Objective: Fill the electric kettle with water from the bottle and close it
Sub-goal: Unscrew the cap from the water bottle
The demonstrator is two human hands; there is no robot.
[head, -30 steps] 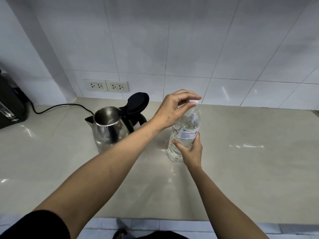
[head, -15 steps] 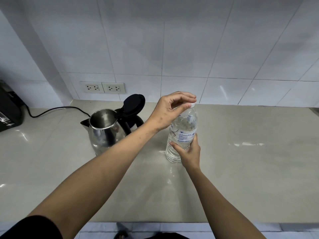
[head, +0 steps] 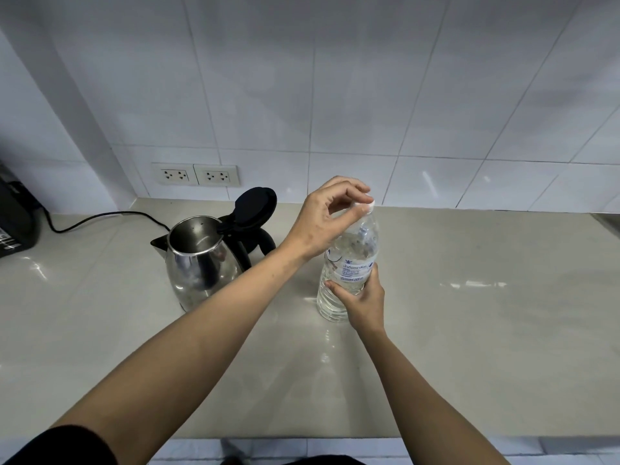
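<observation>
A clear plastic water bottle (head: 352, 260) with a white and blue label stands upright on the counter, mostly full. My right hand (head: 364, 302) wraps around its lower body. My left hand (head: 327, 218) reaches over from the left and pinches the white cap (head: 366, 205) on the bottle's neck with fingers and thumb. To the left stands the steel electric kettle (head: 201, 263), its black lid (head: 255, 206) tipped up and back, the inside open to view. Its black handle faces right, behind my left forearm.
The beige counter (head: 486, 330) runs wide to the right. A double wall socket (head: 196, 175) sits on the white tiled wall behind the kettle. A black appliance (head: 15, 219) stands at the far left with a black cable (head: 104, 218) trailing along the counter.
The view has shifted slightly, so kettle and bottle sit a little lower and further left. My left fingers have turned on the cap; the bottle stays upright in my right hand.
</observation>
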